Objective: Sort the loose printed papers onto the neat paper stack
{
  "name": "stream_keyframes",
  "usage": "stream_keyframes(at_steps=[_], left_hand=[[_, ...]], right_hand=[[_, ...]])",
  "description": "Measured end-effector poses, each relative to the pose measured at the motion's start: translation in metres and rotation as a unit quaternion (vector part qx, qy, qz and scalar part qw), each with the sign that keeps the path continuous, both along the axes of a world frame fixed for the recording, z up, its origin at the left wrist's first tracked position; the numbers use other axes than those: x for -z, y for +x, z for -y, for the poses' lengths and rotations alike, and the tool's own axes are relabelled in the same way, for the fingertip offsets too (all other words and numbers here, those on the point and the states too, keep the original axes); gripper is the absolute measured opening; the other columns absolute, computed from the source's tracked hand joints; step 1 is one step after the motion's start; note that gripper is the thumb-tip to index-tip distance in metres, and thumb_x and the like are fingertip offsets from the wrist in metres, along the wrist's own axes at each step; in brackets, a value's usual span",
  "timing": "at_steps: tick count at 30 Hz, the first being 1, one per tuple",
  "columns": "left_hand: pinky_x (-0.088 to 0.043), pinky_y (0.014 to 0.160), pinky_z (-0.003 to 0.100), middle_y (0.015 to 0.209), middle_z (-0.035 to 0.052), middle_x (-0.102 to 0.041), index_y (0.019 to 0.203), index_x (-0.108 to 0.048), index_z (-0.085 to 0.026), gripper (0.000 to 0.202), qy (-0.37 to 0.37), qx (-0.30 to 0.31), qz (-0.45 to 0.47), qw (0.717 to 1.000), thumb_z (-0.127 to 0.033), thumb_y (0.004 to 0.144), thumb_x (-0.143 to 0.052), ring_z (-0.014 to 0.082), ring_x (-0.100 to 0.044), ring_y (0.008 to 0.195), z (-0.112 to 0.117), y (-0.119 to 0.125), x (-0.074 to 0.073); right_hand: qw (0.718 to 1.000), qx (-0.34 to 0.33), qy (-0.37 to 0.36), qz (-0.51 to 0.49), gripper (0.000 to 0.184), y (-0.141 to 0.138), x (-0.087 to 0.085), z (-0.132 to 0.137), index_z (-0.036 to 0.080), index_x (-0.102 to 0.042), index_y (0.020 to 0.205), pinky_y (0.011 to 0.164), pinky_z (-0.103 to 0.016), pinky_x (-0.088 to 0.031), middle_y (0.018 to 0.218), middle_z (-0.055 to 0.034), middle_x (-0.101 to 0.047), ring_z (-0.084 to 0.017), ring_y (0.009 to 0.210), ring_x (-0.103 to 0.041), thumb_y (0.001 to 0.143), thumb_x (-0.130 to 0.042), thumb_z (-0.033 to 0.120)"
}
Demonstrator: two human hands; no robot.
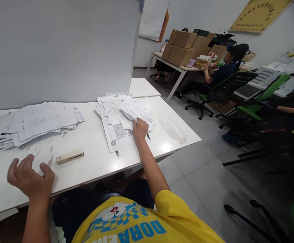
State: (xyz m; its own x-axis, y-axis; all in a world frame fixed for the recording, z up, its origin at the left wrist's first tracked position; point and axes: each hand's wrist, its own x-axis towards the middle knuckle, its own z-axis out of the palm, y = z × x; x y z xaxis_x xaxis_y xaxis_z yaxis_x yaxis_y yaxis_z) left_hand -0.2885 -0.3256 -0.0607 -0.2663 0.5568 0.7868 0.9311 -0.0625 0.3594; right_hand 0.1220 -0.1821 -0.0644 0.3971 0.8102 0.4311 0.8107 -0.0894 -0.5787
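My right hand [140, 129] reaches out over a loose heap of printed sheets [119, 111] near the right end of the white table [93, 162]; its fingers pinch the topmost sheets there. My left hand [30, 177] hovers open above the table's near left part, fingers spread, holding nothing. A cream stapler [69, 156] lies flat a little right of that hand. A second, wider pile of papers [38, 121] rests at the table's back left. Small paper scraps [49, 158] lie scattered between the pile and the stapler.
A grey partition board [60, 50] stands along the table's far edge. To the right, a person in a dark top [219, 72] sits on a green chair at a desk stacked with cardboard boxes [185, 45]. More green chairs [261, 98] crowd the tiled floor.
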Motion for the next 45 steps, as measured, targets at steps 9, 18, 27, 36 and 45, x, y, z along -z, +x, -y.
stream_keyframes(at_steps=[9, 18, 27, 36, 45], left_hand=[[-0.051, 0.098, 0.049, 0.106, 0.0112, -0.072, 0.108, -0.065, -0.023, 0.034, -0.048, 0.25, 0.015, 0.967, -0.024, 0.074, -0.063, 0.0309, -0.066, 0.111, 0.025, 0.08, 0.021], [-0.033, 0.117, 0.052, 0.136, 0.0163, -0.059, 0.132, -0.055, -0.016, 0.049, -0.207, 0.318, 0.052, 0.924, -0.037, 0.089, -0.049, 0.0321, -0.046, 0.136, -0.055, 0.161, -0.009], [-0.042, 0.105, 0.051, 0.122, 0.0176, -0.064, 0.122, -0.06, -0.016, 0.049, -0.313, 0.28, 0.192, 0.887, -0.049, 0.09, -0.043, 0.0327, -0.055, 0.121, -0.111, 0.186, -0.003], [-0.05, 0.08, 0.034, 0.094, 0.0055, -0.063, 0.106, -0.062, -0.018, 0.033, -0.318, 0.295, 0.274, 0.858, -0.035, 0.077, -0.06, 0.0177, -0.06, 0.083, -0.107, 0.179, 0.014], [-0.048, 0.082, 0.035, 0.092, 0.0038, -0.065, 0.088, -0.058, -0.022, 0.014, -0.314, 0.304, 0.282, 0.854, -0.03, 0.078, -0.054, 0.0187, -0.06, 0.084, -0.104, 0.177, 0.011]], right_hand=[[0.975, -0.156, 0.159, 0.009, 0.033, -0.008, 0.003, 0.092, 0.022, -0.071, 0.105, 0.098, -0.043, -0.042, 0.1, -0.0102, -0.076, -0.024, 0.1, -0.067, 0.099, -0.04, 0.027], [0.971, -0.183, 0.149, 0.036, 0.03, 0.006, 0.04, 0.163, 0.025, -0.07, 0.111, 0.1, -0.047, -0.045, 0.108, -0.0073, -0.076, -0.025, 0.106, -0.068, 0.092, -0.047, 0.019], [0.958, -0.235, 0.076, 0.148, 0.047, 0.009, 0.042, 0.154, 0.03, -0.068, 0.124, 0.117, -0.05, -0.03, 0.126, -0.002, -0.072, -0.022, 0.126, -0.059, 0.092, -0.045, 0.005], [0.909, -0.362, 0.048, 0.2, 0.046, 0.02, 0.016, 0.114, 0.031, -0.07, 0.122, 0.121, -0.05, -0.029, 0.133, -0.0001, -0.068, -0.02, 0.134, -0.054, 0.096, -0.042, 0.005], [0.947, -0.284, -0.052, 0.143, 0.066, 0.018, 0.018, 0.109, 0.026, -0.051, 0.144, 0.123, -0.06, -0.014, 0.159, -0.0077, -0.041, -0.033, 0.151, -0.027, 0.088, -0.063, 0.058]])
